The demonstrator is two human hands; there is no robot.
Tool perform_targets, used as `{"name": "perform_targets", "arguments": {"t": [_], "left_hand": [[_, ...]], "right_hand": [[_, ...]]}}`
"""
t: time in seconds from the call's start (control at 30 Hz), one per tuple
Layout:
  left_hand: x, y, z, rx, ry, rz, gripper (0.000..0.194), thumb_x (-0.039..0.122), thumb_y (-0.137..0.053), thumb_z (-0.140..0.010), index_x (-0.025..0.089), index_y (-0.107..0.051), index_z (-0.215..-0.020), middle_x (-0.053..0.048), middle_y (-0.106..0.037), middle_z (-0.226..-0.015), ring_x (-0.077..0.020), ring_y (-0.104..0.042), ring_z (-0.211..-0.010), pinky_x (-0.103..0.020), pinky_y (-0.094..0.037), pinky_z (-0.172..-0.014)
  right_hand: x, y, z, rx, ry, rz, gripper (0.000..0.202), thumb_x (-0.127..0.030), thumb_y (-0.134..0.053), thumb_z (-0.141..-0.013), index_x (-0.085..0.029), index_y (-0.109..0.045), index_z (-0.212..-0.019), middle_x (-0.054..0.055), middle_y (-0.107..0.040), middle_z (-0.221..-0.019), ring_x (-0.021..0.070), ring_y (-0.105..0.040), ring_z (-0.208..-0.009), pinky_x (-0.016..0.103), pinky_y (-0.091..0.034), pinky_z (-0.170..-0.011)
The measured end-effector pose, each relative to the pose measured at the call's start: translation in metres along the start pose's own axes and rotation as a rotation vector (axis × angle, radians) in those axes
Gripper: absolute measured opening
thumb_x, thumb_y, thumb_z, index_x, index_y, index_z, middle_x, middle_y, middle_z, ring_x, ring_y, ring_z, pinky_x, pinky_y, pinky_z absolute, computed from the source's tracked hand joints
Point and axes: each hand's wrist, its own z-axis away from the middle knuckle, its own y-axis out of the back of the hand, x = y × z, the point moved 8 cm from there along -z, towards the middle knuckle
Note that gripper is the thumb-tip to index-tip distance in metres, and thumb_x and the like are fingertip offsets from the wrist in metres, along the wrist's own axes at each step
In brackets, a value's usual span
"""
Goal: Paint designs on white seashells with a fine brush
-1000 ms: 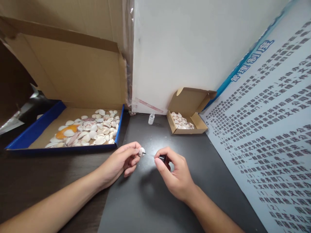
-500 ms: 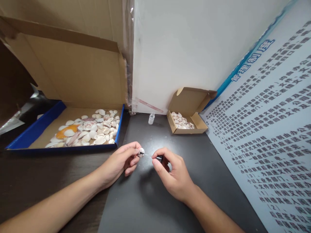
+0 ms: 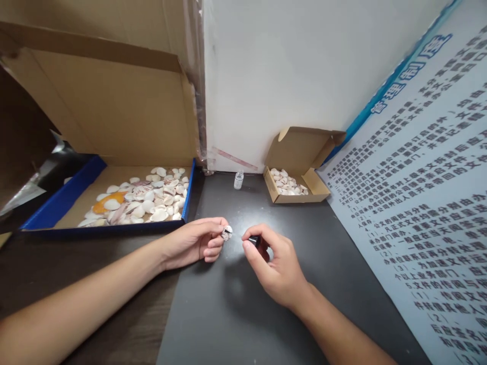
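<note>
My left hand [image 3: 196, 244] pinches a small pale shell [image 3: 227, 232] between thumb and forefinger, its other fingers curled below. A dark patch shows on the shell. Just to its right, my right hand [image 3: 279, 266] holds a black brush cap [image 3: 254, 240] between thumb and fingers, partly covered by them. Its thin stem cannot be made out clearly now. A short gap separates the right fingertips from the shell. Both hands are above the dark grey table mat [image 3: 228, 319]. Farther back stands a small clear glass bottle [image 3: 238, 180] with a white label and no cap on it.
An open blue-edged cardboard box [image 3: 57, 200] on the left contains many shells and an orange piece. A smaller open cardboard box [image 3: 304, 198] at the back right contains more shells. A white wall [image 3: 266, 76] rises behind, and a printed poster [image 3: 399, 203] stands along the right.
The shell has turned in my left fingers and shifted slightly right and up. My right hand has moved slightly right. The thin pale stem between cap and shell no longer shows clearly.
</note>
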Motion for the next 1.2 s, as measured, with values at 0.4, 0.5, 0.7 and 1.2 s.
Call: {"name": "perform_targets", "arguments": {"t": [0.4,0.5,0.7,1.2], "left_hand": [[-0.003,0.001,-0.002,-0.144,0.118,0.064,0.01,0.02,-0.052,-0.09,0.017,-0.052,-0.081,0.004,-0.045,-0.053,-0.0097,-0.043,-0.046,-0.021,-0.038,-0.05],[-0.003,0.001,-0.002,-0.152,0.118,0.091,0.009,0.02,-0.05,-0.09,0.017,-0.052,-0.081,0.004,-0.046,-0.054,-0.0102,-0.044,-0.046,-0.022,-0.037,-0.051],[-0.002,0.003,-0.002,-0.158,0.108,0.113,0.012,0.021,-0.05,-0.09,0.017,-0.051,-0.079,0.003,-0.046,-0.053,-0.0108,-0.044,-0.046,-0.022,-0.037,-0.051],[0.0,0.0,-0.002,-0.132,0.098,0.077,0.016,0.023,-0.05,-0.091,0.017,-0.05,-0.076,0.005,-0.039,-0.053,-0.0095,-0.036,-0.046,-0.021,-0.035,-0.05]], "right_hand": [[-0.007,0.0,0.001,-0.029,0.045,0.059,0.004,-0.019,-0.055,-0.09,-0.019,-0.059,-0.09,-0.003,-0.06,-0.071,0.0085,-0.049,-0.054,0.019,-0.041,-0.052],[-0.009,-0.001,0.001,-0.048,0.07,0.069,0.006,-0.016,-0.056,-0.089,-0.02,-0.059,-0.092,-0.004,-0.061,-0.073,0.008,-0.05,-0.054,0.019,-0.042,-0.053],[-0.011,-0.001,0.002,-0.042,0.08,0.066,0.011,-0.015,-0.058,-0.087,-0.021,-0.061,-0.096,-0.005,-0.059,-0.068,0.0085,-0.052,-0.054,0.018,-0.043,-0.053],[-0.008,-0.004,0.003,-0.07,0.053,0.077,0.008,-0.016,-0.058,-0.087,-0.02,-0.062,-0.093,-0.004,-0.059,-0.067,0.0091,-0.05,-0.052,0.02,-0.042,-0.051]]}}
